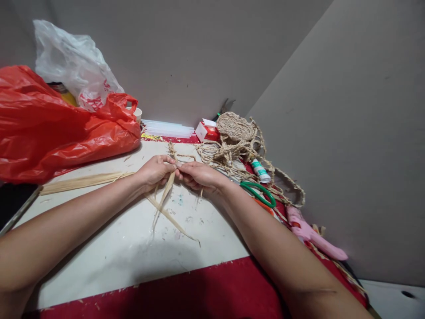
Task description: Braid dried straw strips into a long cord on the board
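My left hand and my right hand meet over the white board, both pinched on pale straw strips. The loose strip ends hang down from my fingers and trail toward me across the board. Just beyond my fingertips a braided straw cord runs away toward a pile of braided cord, topped by a heart-shaped woven piece.
A red plastic bag and a white plastic bag fill the far left. A bundle of straw strips lies left of my hands. Green-handled scissors, a glue tube, a pink glue gun and a red-white box sit right.
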The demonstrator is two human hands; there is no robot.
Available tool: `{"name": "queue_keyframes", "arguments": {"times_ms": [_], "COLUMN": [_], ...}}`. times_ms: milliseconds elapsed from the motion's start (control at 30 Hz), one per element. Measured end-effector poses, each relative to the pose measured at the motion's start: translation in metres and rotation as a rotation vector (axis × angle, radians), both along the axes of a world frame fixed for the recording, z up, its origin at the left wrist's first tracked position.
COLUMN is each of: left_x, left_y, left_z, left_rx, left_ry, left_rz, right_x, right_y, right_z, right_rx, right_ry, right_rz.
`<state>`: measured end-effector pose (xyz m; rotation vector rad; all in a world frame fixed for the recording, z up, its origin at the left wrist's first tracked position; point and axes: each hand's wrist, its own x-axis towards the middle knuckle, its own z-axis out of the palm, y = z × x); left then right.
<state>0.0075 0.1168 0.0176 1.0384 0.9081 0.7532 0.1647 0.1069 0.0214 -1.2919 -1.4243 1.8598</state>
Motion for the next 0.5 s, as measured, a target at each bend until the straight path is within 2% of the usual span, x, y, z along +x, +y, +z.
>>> {"name": "queue_keyframes", "arguments": {"times_ms": [100, 200, 300, 500], "left_x": [-0.001, -0.003, -0.006, -0.010], "left_y": [-0.002, -0.003, 0.001, 0.008], "left_z": [0.001, 0.003, 0.003, 0.008], "left_rx": [0.119, 0.229, 0.296, 0.497], "left_ry": [0.080, 0.144, 0.219, 0.473], "left_rz": [-0.009, -0.011, -0.061, -0.090], "right_x": [0.005, 0.006, 0.005, -0.006], "right_y": [0.003, 0.004, 0.002, -0.008], "right_z": [-0.003, -0.007, -0.009, -0.011], "right_rx": [-0.115, -0.191, -0.198, -0.099], "right_ry": [0.128, 0.252, 0.283, 0.216], "right_rz": [0.063, 0.045, -0.054, -0.256]}}
